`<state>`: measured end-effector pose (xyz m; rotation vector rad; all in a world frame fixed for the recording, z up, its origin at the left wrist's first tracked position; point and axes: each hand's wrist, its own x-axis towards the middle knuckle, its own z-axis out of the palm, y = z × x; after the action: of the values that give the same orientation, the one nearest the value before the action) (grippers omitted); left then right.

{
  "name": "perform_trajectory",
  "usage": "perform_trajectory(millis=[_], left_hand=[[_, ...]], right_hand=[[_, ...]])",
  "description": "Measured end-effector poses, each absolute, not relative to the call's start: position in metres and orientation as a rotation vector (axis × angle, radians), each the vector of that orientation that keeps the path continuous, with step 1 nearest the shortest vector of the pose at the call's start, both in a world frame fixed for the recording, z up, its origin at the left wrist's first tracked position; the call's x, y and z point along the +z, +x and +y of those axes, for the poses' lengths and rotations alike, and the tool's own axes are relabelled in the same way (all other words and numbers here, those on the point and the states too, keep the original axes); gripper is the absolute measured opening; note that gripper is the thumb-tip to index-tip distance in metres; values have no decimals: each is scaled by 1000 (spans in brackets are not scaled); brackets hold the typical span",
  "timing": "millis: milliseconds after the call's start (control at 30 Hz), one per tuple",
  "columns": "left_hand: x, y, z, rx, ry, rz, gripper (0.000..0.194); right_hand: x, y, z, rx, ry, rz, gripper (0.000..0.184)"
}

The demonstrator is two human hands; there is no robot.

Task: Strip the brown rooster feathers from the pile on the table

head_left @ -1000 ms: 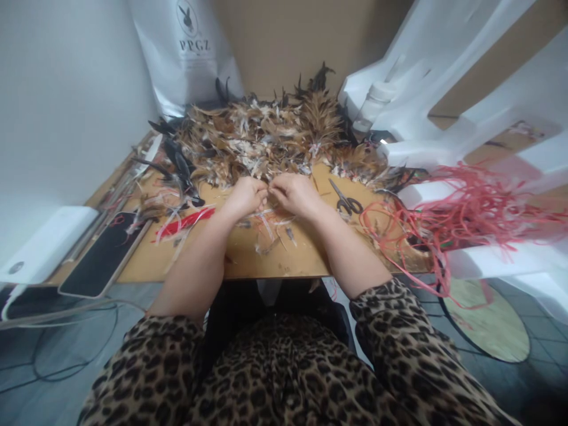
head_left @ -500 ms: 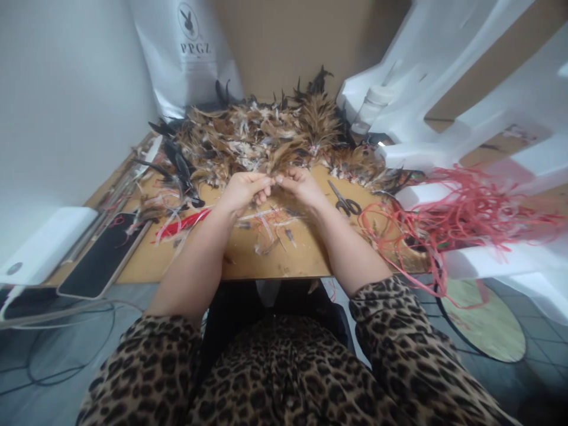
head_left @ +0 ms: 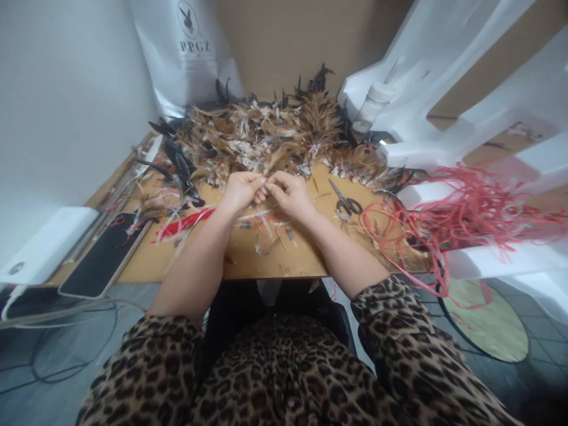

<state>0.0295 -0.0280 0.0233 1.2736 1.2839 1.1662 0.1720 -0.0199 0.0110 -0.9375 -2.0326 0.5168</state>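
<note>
My left hand [head_left: 242, 192] and my right hand [head_left: 290, 192] meet over the table, fingertips touching in a pinch. Between them they hold a small tuft of brown feathers [head_left: 277, 158] by its base; the tips point away from me. The exact grip point is hidden by the fingers. Just beyond lies a large pile of brown and black feathers [head_left: 248, 133]. Black-handled scissors [head_left: 347, 201] rest to the right of my right hand. Below my wrists are scattered pale strips and feather scraps [head_left: 266, 225].
A tangle of pink-red ribbon [head_left: 483, 207] spreads at the right over white foam. Left are a phone [head_left: 102, 257], a white power bank [head_left: 51, 242] with a cable, and red feathers [head_left: 184, 225]. A clear jar [head_left: 373, 109] and a white bag [head_left: 190, 65] stand behind.
My right hand has shifted slightly left and turned inward, its fingers now nearer my left fingertips. The feather tuft between the hands has moved slightly left. My left hand has barely moved.
</note>
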Motion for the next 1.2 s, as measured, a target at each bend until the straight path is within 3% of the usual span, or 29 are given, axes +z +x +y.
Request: perform_trajectory(millis=[133,200,333,433,600,933,1200], left_hand=[[25,25,-33,871,1526,1358,19],[27,23,-38,710,1620,1299,22],[31,21,-45,521,1530,1003,18],[32,22,-46,704,1322,836,21],[29,24,-41,913,946,668,18],[21,30,-35,847,725,561,10],[17,29,-29,1000,1090,968,24]], right_hand=[[23,183,-21,254,-966,-2317,20],[28,191,-18,311,-946,-2318,17],[26,202,-6,924,-796,-2143,20],[20,198,-4,1365,-735,-1792,30],[18,177,-11,1513,-628,-1378,30],[22,175,-11,1423,-678,-1313,26],[22,178,-8,1252,-923,-1296,25]])
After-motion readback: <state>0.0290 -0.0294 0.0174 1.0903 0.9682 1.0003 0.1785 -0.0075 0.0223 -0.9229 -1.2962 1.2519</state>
